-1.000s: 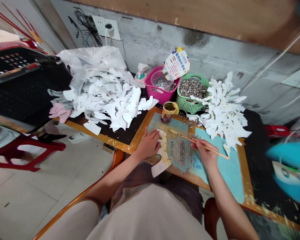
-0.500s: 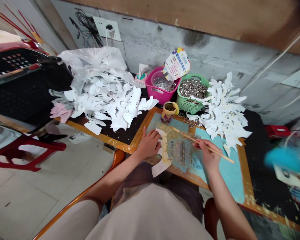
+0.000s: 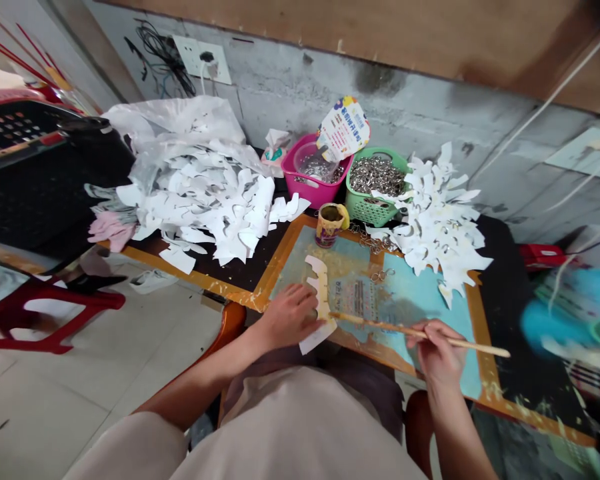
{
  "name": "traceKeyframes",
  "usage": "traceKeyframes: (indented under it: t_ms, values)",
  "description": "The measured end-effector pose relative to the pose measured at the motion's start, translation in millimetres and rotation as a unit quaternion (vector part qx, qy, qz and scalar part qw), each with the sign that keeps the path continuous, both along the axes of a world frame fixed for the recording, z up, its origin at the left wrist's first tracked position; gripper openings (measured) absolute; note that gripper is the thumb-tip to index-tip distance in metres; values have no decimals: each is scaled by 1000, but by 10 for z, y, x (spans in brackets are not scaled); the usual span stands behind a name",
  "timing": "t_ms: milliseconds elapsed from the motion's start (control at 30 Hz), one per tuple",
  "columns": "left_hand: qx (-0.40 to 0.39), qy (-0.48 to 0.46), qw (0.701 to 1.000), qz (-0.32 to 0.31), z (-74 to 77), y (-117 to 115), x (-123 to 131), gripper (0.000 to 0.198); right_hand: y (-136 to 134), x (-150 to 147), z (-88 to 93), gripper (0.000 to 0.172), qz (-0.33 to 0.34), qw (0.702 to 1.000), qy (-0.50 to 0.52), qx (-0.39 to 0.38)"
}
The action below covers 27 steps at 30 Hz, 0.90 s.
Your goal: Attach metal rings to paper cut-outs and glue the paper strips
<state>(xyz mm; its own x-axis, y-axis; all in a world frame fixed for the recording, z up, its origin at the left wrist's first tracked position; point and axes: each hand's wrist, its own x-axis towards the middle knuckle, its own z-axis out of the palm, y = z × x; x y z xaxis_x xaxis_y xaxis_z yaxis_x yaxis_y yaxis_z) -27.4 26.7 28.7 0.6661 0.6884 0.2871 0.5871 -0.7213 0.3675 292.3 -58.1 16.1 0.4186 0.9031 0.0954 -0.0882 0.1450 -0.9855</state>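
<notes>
Since the paper cutout [image 3: 321, 293] is light and floppy, your open left hand [image 3: 287, 317] presses its edge flat while your right hand [image 3: 437, 353] pinches a stick [image 3: 380, 325].

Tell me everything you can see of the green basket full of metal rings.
The small green plastic basket is rounded and rectangular, with latticed, slotted walls. It stands upright near the wall, heaped with shiny silver metal rings. A pink plastic tub stands close against its left side, and white cut-paper shapes overlap its right edge.
</notes>
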Motion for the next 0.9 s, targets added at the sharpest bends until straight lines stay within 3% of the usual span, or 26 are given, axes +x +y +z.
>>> traceKeyframes:
  t_ms: [100, 200, 367, 500, 633, 767, 900]
  values:
    - [1, 49, 997, -58, -74, -314, -15, 31, -46, 7, -99, 11, 13, 998, -5, -57]
    - [26, 52, 997, -51, -177, -485, -27, 15, -25, -22, -148, 16, -38, 998, 8, -54]
    - [38, 5, 999, -12, -248, -521, -48, 19, 10, -40, -151, 19, -18, 997, 43, -54]
    - [33, -29, 999, 9, -336, -541, -64, 15, 10, -45, -153, 19, -49, 997, 43, -35]
    - [24, -43, 999, 18, -423, -575, -103, 11, 22, -78, -152, 20, -17, 998, 32, -54]
    - [42, -42, 998, 15, -317, -572, -59, 13, 28, -109, -41, 19, -106, 994, 1, 12]
    - [65, -13, 998, -21, -119, -496, 352, 18, -23, -70, 221, 24, -188, 976, -32, 102]
